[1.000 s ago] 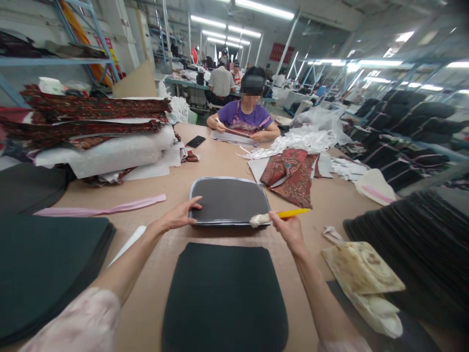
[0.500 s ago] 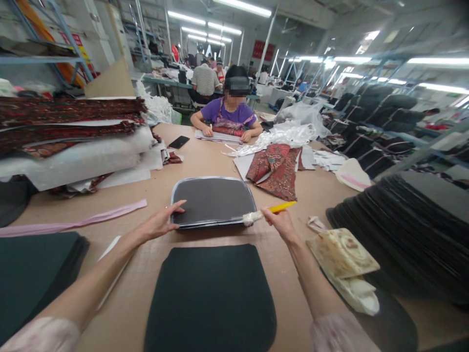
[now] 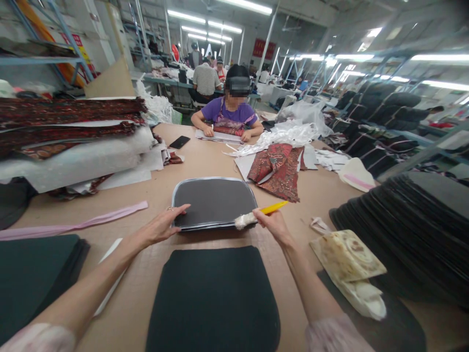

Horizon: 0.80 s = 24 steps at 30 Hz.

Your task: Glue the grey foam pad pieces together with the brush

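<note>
A short stack of dark, rounded panels (image 3: 216, 203) with a pale, shiny border lies in the middle of the table. My left hand (image 3: 168, 222) grips its left edge, fingers over the top and thumb low at the near corner. In my right hand (image 3: 273, 222) is a brush with a yellow handle (image 3: 275, 207). Its whitish bristles (image 3: 245, 221) touch the stack's near edge, toward the right corner. Closer to me, a larger dark green panel (image 3: 214, 298) lies flat on the table.
Dark sheets (image 3: 40, 274) lie at left beside a pink strip (image 3: 91, 222). A tall pile of dark panels (image 3: 406, 234) and a stained, yellowish container (image 3: 350, 259) stand at right. Patterned fabric (image 3: 276, 168) lies beyond. Across the table sits a person in purple (image 3: 234, 112).
My right hand has drawn the brush slightly left along the near edge of the stack. My left hand still grips the left edge.
</note>
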Available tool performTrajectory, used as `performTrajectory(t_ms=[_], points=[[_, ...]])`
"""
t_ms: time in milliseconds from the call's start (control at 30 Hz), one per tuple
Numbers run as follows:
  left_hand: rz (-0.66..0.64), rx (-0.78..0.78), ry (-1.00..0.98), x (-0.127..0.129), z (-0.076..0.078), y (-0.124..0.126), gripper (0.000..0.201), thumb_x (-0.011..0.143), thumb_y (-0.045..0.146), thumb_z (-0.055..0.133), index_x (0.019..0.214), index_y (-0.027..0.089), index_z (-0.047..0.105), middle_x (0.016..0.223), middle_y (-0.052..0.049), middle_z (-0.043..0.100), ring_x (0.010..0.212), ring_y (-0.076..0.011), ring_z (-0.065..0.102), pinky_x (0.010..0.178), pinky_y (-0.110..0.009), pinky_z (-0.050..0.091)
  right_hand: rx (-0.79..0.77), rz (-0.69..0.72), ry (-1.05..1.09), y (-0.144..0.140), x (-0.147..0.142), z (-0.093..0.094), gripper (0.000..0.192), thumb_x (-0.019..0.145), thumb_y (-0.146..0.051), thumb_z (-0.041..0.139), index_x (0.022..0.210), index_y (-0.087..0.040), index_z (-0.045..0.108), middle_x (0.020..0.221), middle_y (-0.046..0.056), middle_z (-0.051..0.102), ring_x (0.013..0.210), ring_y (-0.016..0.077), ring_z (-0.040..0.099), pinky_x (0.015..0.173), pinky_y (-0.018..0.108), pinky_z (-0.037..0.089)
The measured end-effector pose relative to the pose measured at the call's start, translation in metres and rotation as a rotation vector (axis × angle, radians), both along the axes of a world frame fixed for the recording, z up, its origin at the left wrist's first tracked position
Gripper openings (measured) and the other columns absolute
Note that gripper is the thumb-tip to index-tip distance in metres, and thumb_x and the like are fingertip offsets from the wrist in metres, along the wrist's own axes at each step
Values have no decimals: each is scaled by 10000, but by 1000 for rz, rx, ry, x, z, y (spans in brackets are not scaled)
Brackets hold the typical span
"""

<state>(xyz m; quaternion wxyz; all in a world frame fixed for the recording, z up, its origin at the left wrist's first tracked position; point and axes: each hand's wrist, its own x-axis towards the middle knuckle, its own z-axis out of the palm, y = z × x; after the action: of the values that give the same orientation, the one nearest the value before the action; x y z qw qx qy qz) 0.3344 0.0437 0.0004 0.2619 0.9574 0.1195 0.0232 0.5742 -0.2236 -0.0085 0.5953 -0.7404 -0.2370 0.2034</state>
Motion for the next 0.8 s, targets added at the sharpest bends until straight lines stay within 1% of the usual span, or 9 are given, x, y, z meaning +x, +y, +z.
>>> performTrajectory(t_ms=[100,133,233,300,367,533,633,700,800], points=[[-43,-10,13,-2,0,3,627,759,236,511,1355,196,322,1164,-89,580,1092,-223,520,964,-368,384,-58,-293,-36,-42,36,-14,300,581,-413,672,530,-140,559,439,-24,478,425,88,407,415,220,304],[-55,-1,14,-2,0,4,614,768,235,496,1355,193,322,1163,-89,579,1089,-220,519,963,-362,384,-40,-388,-36,-57,47,-17,283,570,-397,679,550,-139,566,444,-29,473,426,88,399,409,221,295],[-74,59,14,-1,-1,2,597,764,176,453,1349,181,333,1126,-93,578,1051,-216,526,940,-344,398,49,-522,-34,-86,64,-19,259,558,-362,691,614,-131,589,476,-27,486,445,89,402,408,219,293],[-81,111,14,0,-4,0,618,741,94,406,1349,179,335,1113,-99,566,1034,-214,524,925,-338,406,121,-501,-22,-87,57,-15,262,564,-360,694,638,-127,598,485,-31,481,448,82,394,408,212,286],[-93,155,7,1,-8,-1,660,710,22,356,1351,176,334,1146,-108,540,1054,-214,506,934,-342,400,170,-420,14,-72,39,-8,273,578,-371,697,651,-126,602,489,-34,476,445,74,385,404,206,278],[-124,226,-28,0,-15,-1,683,679,-28,334,1340,145,342,1202,-121,505,1101,-225,466,964,-363,388,148,-111,87,5,-26,5,280,633,-410,673,643,-142,596,501,-27,502,453,82,429,428,207,341],[-131,234,-54,-1,-15,-2,695,673,-36,341,1341,155,331,1192,-114,510,1095,-218,474,961,-372,402,82,46,95,34,-46,3,276,650,-418,651,684,-146,617,499,-34,509,437,83,434,422,205,341],[-135,226,-68,-3,-13,-3,693,675,-35,342,1340,158,329,1194,-113,509,1103,-213,477,969,-375,403,36,2,71,28,-41,-3,276,647,-411,648,693,-139,628,491,-31,513,436,87,437,418,205,337],[-129,193,-104,-5,-12,-2,693,664,-33,341,1330,156,333,1254,-118,467,1151,-206,459,991,-362,391,-12,-279,-12,-13,-11,-14,265,623,-393,664,646,-133,617,471,-25,505,436,92,432,412,209,335]])
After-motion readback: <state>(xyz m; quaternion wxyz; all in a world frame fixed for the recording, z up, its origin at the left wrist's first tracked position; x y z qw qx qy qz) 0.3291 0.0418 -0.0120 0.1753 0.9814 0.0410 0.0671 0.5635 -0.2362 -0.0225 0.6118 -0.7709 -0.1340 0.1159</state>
